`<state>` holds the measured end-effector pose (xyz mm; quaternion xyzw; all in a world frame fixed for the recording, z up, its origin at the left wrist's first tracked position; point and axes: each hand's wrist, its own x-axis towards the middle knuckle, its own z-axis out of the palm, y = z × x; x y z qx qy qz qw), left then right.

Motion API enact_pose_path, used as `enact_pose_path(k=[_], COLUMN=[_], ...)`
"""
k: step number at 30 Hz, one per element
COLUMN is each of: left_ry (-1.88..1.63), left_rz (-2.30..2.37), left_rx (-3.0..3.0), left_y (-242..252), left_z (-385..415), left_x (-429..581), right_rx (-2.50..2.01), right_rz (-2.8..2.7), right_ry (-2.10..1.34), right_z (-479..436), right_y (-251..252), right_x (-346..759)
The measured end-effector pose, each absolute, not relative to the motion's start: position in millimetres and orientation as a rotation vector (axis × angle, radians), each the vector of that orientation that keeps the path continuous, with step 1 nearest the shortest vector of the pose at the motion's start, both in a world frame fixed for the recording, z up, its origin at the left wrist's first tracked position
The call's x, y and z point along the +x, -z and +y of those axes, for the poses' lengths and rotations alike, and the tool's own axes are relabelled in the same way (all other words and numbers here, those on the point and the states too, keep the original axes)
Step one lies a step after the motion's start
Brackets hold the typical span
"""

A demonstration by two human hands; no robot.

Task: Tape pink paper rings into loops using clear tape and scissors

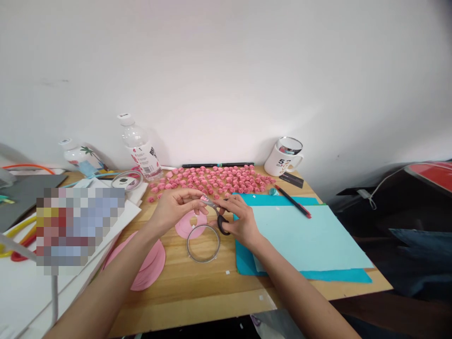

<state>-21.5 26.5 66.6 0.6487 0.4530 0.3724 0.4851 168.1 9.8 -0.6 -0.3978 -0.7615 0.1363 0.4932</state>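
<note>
My left hand [176, 208] pinches a small pink paper piece [204, 198] between thumb and fingertips. My right hand [240, 217] holds black-handled scissors [223, 225], whose blades reach the pink piece. Below my hands lie a pink paper ring [183, 227] and a roll of clear tape [188, 249]. Pink paper discs [151, 268] are stacked under my left forearm. Behind my hands, many small rolled pink paper pieces [212, 178] cover the back of the wooden table [197, 296].
Light blue sheets [303, 240] lie under my right forearm, with a red-black pen [294, 202] across them. A white mug [278, 161] stands back right. A water bottle [141, 150] and papers [123, 219] are at left.
</note>
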Motion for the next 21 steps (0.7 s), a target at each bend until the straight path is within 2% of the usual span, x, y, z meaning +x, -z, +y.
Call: enact_pose_path(k=[9,15,21], left_ry=[-0.896,-0.859,-0.788], left_rz=[1.081,1.079,1.307], left_rx=[1.592,1.647,2.034], left_y=[-70.9,-70.2,-59.7], left_z=[25.6,26.2,47.6], left_x=[-20.0,-21.5,-32.3], right_rx=[-0.983,-1.027,-1.074], right_rz=[-1.865,-1.852,-1.696], right_ry=[-0.307,-0.42,-0.395], right_z=[10.7,7.8,7.0], right_y=[0.7,-1.3,-10.2], right_x=[169.8,168.9,169.4])
